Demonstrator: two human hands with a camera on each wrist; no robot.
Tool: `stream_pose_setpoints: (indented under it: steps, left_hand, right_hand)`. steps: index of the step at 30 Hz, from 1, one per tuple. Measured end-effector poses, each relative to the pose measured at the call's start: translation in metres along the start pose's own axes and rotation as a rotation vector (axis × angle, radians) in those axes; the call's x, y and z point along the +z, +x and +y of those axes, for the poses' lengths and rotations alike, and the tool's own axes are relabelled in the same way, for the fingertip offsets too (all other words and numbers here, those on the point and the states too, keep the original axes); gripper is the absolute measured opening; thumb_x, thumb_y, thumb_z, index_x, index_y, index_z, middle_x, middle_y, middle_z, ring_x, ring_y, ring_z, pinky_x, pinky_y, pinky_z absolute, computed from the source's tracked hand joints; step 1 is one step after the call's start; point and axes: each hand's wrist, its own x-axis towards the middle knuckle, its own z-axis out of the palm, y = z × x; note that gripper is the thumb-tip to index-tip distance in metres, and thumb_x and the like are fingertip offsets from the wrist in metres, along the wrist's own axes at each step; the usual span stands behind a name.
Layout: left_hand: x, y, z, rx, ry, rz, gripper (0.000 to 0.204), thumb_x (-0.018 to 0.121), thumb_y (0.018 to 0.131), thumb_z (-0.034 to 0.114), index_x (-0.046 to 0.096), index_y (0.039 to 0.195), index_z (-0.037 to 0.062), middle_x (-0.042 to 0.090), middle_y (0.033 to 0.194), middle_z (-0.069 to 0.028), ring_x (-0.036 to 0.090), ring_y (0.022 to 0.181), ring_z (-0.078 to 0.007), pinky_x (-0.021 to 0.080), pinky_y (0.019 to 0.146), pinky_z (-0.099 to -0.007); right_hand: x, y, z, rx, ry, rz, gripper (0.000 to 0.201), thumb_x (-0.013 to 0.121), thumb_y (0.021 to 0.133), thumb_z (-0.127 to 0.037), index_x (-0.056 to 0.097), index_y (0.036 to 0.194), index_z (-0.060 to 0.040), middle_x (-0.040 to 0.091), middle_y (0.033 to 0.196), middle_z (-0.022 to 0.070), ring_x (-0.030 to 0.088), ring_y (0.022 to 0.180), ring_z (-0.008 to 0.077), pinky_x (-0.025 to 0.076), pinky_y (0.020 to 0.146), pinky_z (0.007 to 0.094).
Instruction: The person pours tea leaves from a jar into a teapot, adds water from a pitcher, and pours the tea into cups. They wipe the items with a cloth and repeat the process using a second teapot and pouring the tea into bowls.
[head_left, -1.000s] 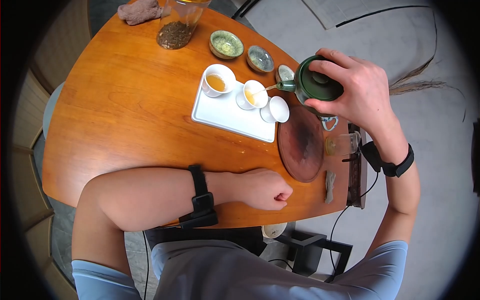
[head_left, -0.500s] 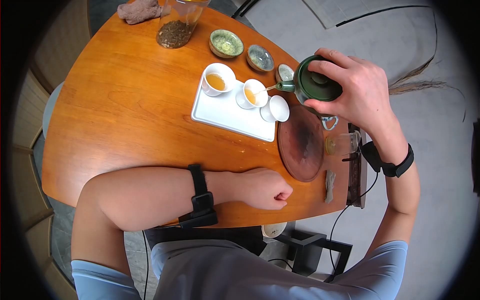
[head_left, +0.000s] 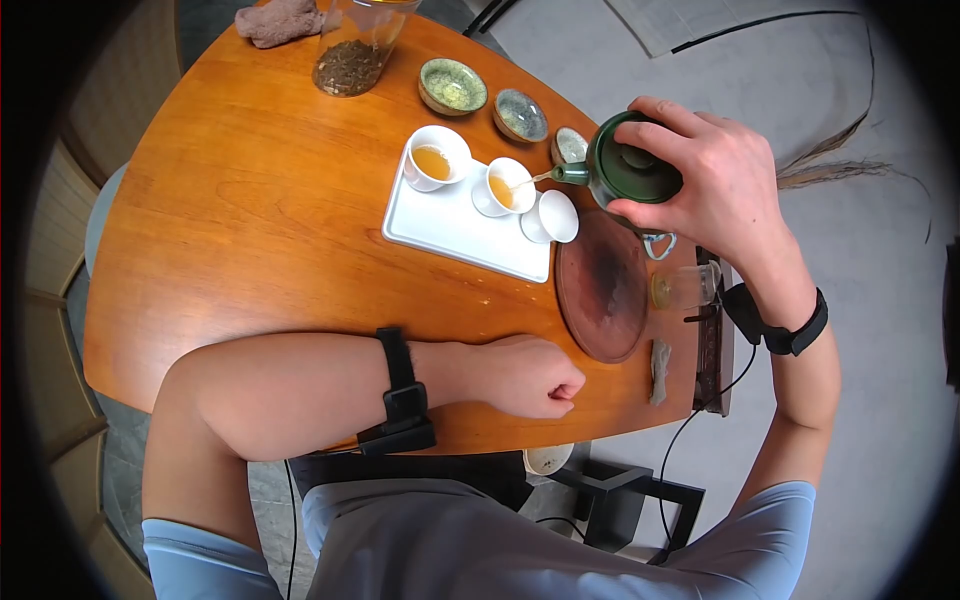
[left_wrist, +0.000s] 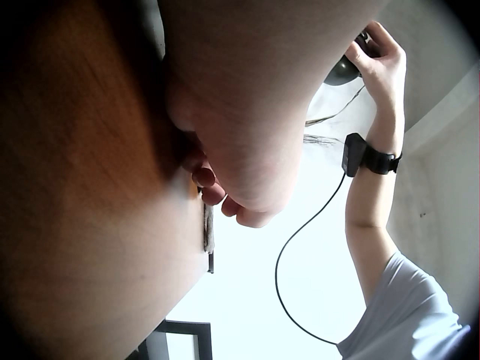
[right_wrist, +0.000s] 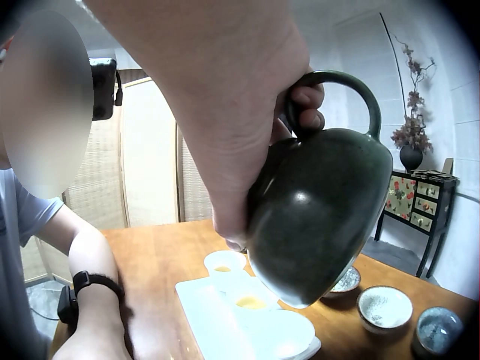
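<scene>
In the head view my right hand [head_left: 715, 175] grips a dark green teapot [head_left: 630, 160], tilted with its spout leftward. A thin stream of tea runs from the spout into the middle white cup [head_left: 505, 187], which holds amber tea. Beside it on the white tray [head_left: 460, 240] stand a left white cup [head_left: 437, 158] with tea and a right white cup [head_left: 551, 217] showing only white inside. Fingers curl through the teapot's loop handle [right_wrist: 367, 97] in the right wrist view. My left hand [head_left: 528, 378] rests on the table's near side, fingers curled, nothing visible in it.
Small glazed bowls [head_left: 520, 117] line the far edge by a glass jar [head_left: 352, 65] of dark dried leaves and a pinkish cloth [head_left: 280, 22]. A round brown board [head_left: 602, 300] lies right of the tray, near a glass vessel [head_left: 685, 288]. Cables hang from the wrist bands.
The tea in the middle cup stands slightly higher than a second ago. The right hand and teapot hold nearly the same pose, and the left hand stays put.
</scene>
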Motion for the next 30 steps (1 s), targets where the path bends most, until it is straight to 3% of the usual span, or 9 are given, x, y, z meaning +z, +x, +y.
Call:
stream_pose_setpoints:
  steps: [9, 11, 17, 20, 24, 26, 30]
  left_hand:
    - [0.0, 0.0, 0.0, -0.007, -0.002, -0.004, 0.025, 0.071, 0.09, 0.016, 0.056, 0.074, 0.0039, 0.058, 0.065, -0.0144, 0.056, 0.06, -0.0354, 0.043, 0.058, -0.045]
    - [0.0, 0.0, 0.001, -0.006, -0.003, -0.003, 0.025, 0.071, 0.09, 0.016, 0.056, 0.074, 0.0039, 0.059, 0.066, -0.0145, 0.056, 0.06, -0.0355, 0.043, 0.058, -0.0451]
    - [0.0, 0.0, 0.001, -0.02, 0.003, -0.013, 0.026, 0.071, 0.09, 0.016, 0.055, 0.074, 0.0042, 0.058, 0.065, -0.0138, 0.055, 0.06, -0.035, 0.043, 0.058, -0.045]
    - [0.0, 0.0, 0.0, -0.008, 0.002, -0.002, 0.026, 0.071, 0.09, 0.016, 0.055, 0.073, 0.0045, 0.058, 0.065, -0.0133, 0.055, 0.06, -0.0349, 0.042, 0.057, -0.0451]
    - [0.001, 0.001, 0.0, -0.008, 0.001, -0.001, 0.026, 0.071, 0.09, 0.017, 0.055, 0.073, 0.005, 0.058, 0.065, -0.0128, 0.055, 0.059, -0.0347, 0.042, 0.057, -0.0449]
    - [0.002, 0.001, -0.002, -0.009, 0.0, 0.0, 0.026, 0.071, 0.09, 0.017, 0.055, 0.073, 0.0051, 0.058, 0.064, -0.0125, 0.055, 0.059, -0.0345, 0.042, 0.057, -0.0448]
    - [0.002, 0.001, -0.001, -0.008, -0.007, 0.001, 0.025, 0.071, 0.09, 0.017, 0.056, 0.074, 0.0054, 0.058, 0.064, -0.0118, 0.055, 0.059, -0.034, 0.042, 0.057, -0.0447]
  right_hand:
    - [0.003, -0.002, -0.002, 0.01, 0.018, 0.016, 0.046, 0.091, 0.063, -0.039, 0.076, 0.101, -0.0194, 0.073, 0.113, -0.003, 0.07, 0.077, 0.0282, 0.056, 0.066, 0.0406]
    - [0.004, -0.003, -0.002, 0.072, 0.073, -0.043, 0.049, 0.091, 0.064, -0.035, 0.076, 0.106, -0.0143, 0.074, 0.117, -0.001, 0.072, 0.086, 0.0275, 0.059, 0.073, 0.0381]
    - [0.023, -0.014, -0.005, 0.21, 0.234, -0.007, 0.048, 0.091, 0.069, -0.034, 0.075, 0.107, -0.0099, 0.076, 0.116, 0.0031, 0.074, 0.093, 0.029, 0.061, 0.082, 0.0373]
    - [0.042, -0.022, -0.005, 0.282, 0.338, 0.074, 0.05, 0.092, 0.067, -0.043, 0.076, 0.105, -0.0137, 0.077, 0.106, 0.002, 0.075, 0.091, 0.0285, 0.06, 0.077, 0.0374]
    - [0.053, -0.028, -0.008, 0.328, 0.4, 0.084, 0.049, 0.092, 0.069, -0.041, 0.076, 0.105, -0.0126, 0.078, 0.105, 0.0035, 0.075, 0.092, 0.0287, 0.061, 0.079, 0.0378]
    - [0.053, -0.031, -0.009, 0.398, 0.482, 0.003, 0.047, 0.091, 0.072, -0.029, 0.074, 0.109, -0.0049, 0.076, 0.116, 0.0082, 0.075, 0.1, 0.0288, 0.059, 0.091, 0.0365]
    - [0.055, -0.035, -0.007, 0.437, 0.542, -0.001, 0.047, 0.09, 0.073, -0.028, 0.074, 0.11, -0.0045, 0.076, 0.117, 0.0082, 0.075, 0.101, 0.0276, 0.059, 0.092, 0.0361]
